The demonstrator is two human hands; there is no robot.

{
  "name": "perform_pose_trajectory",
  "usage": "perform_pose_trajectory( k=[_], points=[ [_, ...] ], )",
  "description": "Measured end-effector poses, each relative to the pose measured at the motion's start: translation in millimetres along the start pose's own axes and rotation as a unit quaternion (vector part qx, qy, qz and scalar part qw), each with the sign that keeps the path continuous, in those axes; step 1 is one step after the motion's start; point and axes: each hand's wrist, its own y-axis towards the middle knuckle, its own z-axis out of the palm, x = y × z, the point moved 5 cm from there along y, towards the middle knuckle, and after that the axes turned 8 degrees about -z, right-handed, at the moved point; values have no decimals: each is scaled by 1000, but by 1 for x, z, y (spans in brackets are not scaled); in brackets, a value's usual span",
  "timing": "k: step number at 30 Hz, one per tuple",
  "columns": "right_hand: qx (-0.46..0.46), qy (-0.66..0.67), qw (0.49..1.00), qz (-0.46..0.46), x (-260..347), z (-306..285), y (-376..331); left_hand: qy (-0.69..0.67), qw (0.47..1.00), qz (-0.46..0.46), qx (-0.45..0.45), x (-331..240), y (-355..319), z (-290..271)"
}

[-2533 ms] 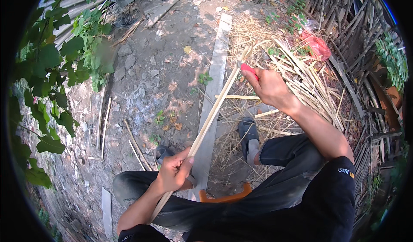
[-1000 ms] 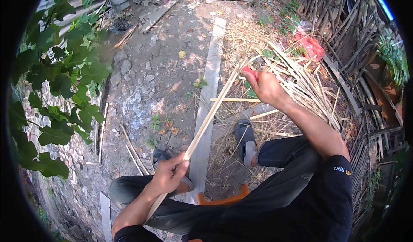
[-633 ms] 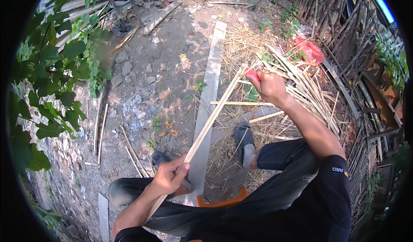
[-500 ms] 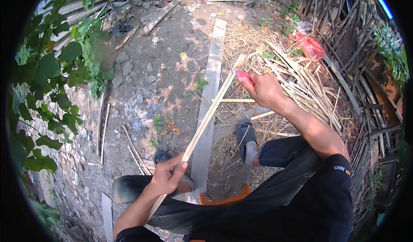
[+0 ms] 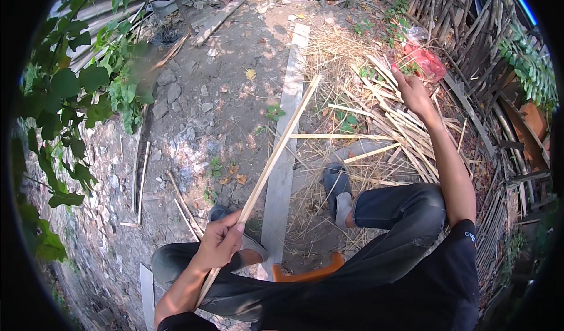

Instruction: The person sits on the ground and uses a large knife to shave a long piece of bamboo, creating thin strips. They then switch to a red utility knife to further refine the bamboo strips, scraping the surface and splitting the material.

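Note:
My left hand point(image 5: 218, 244) is closed around a long, pale bamboo strip point(image 5: 281, 147). The strip slants up and away to the right, and its lower end passes beneath my left forearm. Out to the right, my right hand point(image 5: 416, 97) is raised and closed on a small red-handled knife point(image 5: 394, 67). Only a bit of red shows at the fingers; the blade cannot be made out. That hand is apart from the strip, above a loose pile of pale bamboo strips point(image 5: 405, 128).
A grey plank point(image 5: 279, 199) lies lengthwise between my feet, with curly shavings point(image 5: 332, 46) to its right. An orange stool edge point(image 5: 311, 272) shows below me. Beyond the pile are a red plastic bag point(image 5: 426, 62) and a stick fence point(image 5: 446, 13). Leafy vines point(image 5: 70, 90) hang at left.
My right hand has swung from the strip's far end out to the right, over the pile, taking the knife with it. The left hand still grips the strip, almost in place.

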Motion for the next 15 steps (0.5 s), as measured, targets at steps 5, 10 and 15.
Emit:
perform_pose_trajectory(
  k=[5, 10, 15],
  points=[
    [177, 167, 965, -101, 120, 42, -57, -140, 988, -40, 50, -32, 22, 11],
    [316, 373, 872, 9, 157, 94, -108, -242, 961, -69, 118, -43, 41, 40],
    [268, 411, 870, -48, 175, 109, -92, -252, 957, -31, 137, -47, 57, 52]
  ],
)
